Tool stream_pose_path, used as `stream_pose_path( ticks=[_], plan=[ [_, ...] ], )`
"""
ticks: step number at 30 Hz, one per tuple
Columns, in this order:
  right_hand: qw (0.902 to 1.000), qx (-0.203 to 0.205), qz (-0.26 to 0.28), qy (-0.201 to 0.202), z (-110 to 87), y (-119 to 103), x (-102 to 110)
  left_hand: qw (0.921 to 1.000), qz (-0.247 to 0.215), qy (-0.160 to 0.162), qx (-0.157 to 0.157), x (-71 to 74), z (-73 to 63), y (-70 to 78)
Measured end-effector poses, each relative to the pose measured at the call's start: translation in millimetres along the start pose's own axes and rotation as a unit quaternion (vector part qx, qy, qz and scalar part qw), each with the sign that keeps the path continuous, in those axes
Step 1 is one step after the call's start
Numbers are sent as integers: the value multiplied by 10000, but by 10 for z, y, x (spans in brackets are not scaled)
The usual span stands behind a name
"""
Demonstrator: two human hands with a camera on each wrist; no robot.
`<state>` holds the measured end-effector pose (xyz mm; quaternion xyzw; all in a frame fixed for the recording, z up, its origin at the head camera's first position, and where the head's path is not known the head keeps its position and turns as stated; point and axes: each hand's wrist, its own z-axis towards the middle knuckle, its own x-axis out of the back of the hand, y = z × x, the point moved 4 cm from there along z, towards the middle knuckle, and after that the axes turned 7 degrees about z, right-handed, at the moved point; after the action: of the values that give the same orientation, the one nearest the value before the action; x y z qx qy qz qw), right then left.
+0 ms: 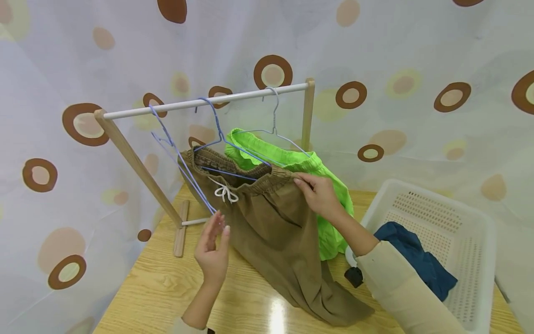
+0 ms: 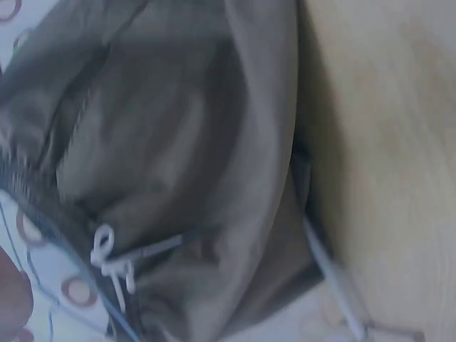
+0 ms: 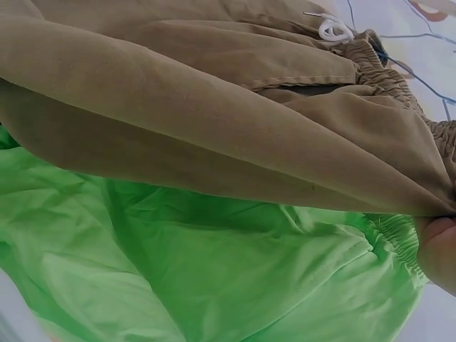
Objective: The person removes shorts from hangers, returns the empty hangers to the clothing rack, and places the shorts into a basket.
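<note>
My right hand [image 1: 321, 197] pinches the elastic waistband of brown trousers [image 1: 271, 222] at its right end; a white drawstring bow [image 1: 225, 192] shows at the front. Inside that waistband sits a blue wire hanger [image 1: 217, 121], hooked on the rail. The right wrist view shows the thumb [image 3: 438, 249] against the gathered cloth. My left hand [image 1: 213, 255] is raised with thumb and fingers apart, its fingertips by the lower end of another blue hanger [image 1: 170, 139]; whether they touch cannot be told. Only a blurred bit of the left hand [image 2: 11, 303] enters the left wrist view.
Bright green shorts [image 1: 333, 185] hang behind the trousers on a hanger [image 1: 275, 116]. The rack has a white rail [image 1: 246, 96] and wooden legs [image 1: 137, 164]. On the right, a white basket [image 1: 491, 269] holds a dark blue garment [image 1: 417, 257]. A small black object [image 1: 353, 277] lies beside it.
</note>
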<state>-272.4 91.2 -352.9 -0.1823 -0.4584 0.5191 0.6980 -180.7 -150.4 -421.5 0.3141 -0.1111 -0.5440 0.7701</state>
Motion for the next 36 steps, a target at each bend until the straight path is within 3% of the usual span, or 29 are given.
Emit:
stream_pose_path(
  ticks=[7,11,14,17,24,29,36],
  plan=[
    [9998,141,121,62,-10,7,-3,9911,435,1259,45,425,627,-66],
    [9986,385,278,219,-27,25,-5,9839,659,1639,273,638,899,-157],
    [9989,316,269,232,-32,37,-7,9778,832,1817,634,750,1019,-241],
    [9998,45,126,137,-28,17,-9,9711,1030,1901,1009,831,1097,-333],
    [9999,-76,63,71,-39,-48,-16,9629,1465,1790,1393,958,1252,-590],
    [10000,-5,48,46,-57,-83,-23,9450,1904,1862,1900,1071,1350,-773],
    [9999,-66,142,-45,-69,-105,-36,9257,2392,1524,2503,1199,1376,-926]
  ],
)
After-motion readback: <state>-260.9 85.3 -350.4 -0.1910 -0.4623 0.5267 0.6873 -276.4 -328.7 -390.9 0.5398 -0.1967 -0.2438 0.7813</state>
